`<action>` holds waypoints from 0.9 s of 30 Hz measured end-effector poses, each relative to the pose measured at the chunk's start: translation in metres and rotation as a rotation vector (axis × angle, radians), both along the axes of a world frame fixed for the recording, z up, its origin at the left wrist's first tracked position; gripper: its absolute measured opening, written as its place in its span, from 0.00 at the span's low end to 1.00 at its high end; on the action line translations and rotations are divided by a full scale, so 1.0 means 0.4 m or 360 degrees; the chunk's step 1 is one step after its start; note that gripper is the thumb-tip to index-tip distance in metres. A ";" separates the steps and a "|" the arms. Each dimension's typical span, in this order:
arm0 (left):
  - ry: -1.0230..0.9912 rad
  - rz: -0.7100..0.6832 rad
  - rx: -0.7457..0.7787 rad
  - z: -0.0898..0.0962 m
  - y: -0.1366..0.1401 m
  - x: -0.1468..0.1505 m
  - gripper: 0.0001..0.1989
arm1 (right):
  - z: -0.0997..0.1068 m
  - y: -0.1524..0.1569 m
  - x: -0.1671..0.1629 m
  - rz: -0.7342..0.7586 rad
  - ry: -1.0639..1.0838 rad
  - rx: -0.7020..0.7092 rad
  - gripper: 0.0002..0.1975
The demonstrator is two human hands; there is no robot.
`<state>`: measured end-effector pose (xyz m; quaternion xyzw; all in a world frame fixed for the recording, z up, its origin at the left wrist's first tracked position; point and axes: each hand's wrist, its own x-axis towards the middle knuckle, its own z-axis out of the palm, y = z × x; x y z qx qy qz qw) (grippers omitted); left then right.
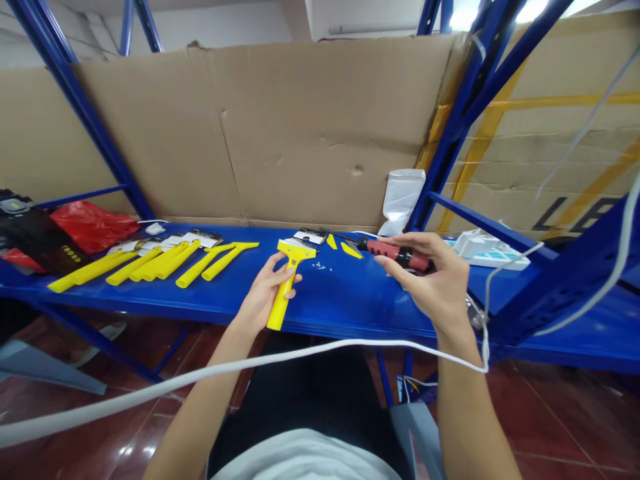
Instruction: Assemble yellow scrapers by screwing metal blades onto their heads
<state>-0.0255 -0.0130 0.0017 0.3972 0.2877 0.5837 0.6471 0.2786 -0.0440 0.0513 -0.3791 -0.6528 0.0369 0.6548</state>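
My left hand (265, 290) is closed round the handle of a yellow scraper (283, 293), its wide head pointing away from me over the blue shelf (345, 300). In my right hand (435, 270) is a red and black screwdriver (395, 252), its long dark shaft pointing left toward the scraper's head without touching it. Two small yellow pieces (351, 251) lie just beyond the screwdriver tip side. Several tiny pale bits, perhaps screws (321, 267), are scattered right of the scraper. Behind its head is a black-and-white card (310, 236).
Several yellow scraper handles (170, 259) lie in a row at the left, beside a red plastic bag (93, 227) and a black bag (40, 233). A white cable (350, 343) crosses in front of me. Blue posts (460, 120) and cardboard (320, 133) stand behind.
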 end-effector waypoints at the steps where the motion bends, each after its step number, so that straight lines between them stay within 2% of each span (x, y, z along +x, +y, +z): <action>1: 0.0007 0.0003 0.0001 0.000 0.000 0.001 0.28 | 0.002 -0.004 0.000 -0.0061 0.0020 0.0077 0.19; 3: 0.0015 0.0001 0.0013 0.000 0.000 0.003 0.29 | 0.002 -0.005 -0.001 -0.0117 0.0059 0.0193 0.21; 6: 0.0042 -0.0041 0.0040 0.000 0.001 0.005 0.29 | -0.007 0.009 -0.009 -0.0036 0.0126 0.0246 0.23; 12: 0.0111 -0.0184 0.0089 0.001 0.001 0.008 0.30 | -0.048 0.064 -0.045 0.0196 0.0206 0.0162 0.24; 20: 0.0081 -0.0185 0.0067 -0.004 0.006 0.011 0.31 | -0.084 0.103 -0.051 0.0097 0.0246 0.0132 0.27; 27: 0.0097 -0.0194 0.0066 -0.002 0.002 0.013 0.31 | -0.086 0.104 -0.058 0.0179 0.0227 0.0162 0.24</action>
